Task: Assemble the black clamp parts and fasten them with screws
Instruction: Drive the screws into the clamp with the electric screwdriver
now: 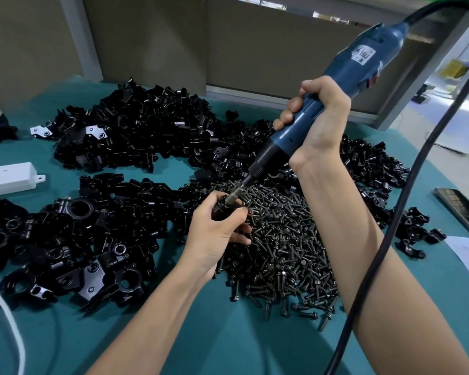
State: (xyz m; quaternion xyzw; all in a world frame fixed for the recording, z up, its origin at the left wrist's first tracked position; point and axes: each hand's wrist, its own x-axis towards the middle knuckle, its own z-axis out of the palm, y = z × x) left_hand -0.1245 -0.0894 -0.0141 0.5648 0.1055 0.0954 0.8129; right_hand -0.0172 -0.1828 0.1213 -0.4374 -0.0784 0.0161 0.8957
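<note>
1. Your left hand [220, 234] is wrapped around a black clamp [222, 211] and holds it just over the near edge of the screws.
2. Your right hand [317, 117] clenches the barrel of the blue electric screwdriver [336, 85]. Its bit [234, 194] slants down onto the clamp's top, and the screw being driven is hidden.
3. Beneath and to the right of your left hand, the screw pile [282, 253] spreads across the desk [228, 334].
4. Left of that hand lie the assembled-looking clamps [65, 239]. Beyond both hands sits a bigger heap of loose clamp parts [136, 125].
5. You appear to be mid-fastening. One batch seems done, and far more remains.
</note>
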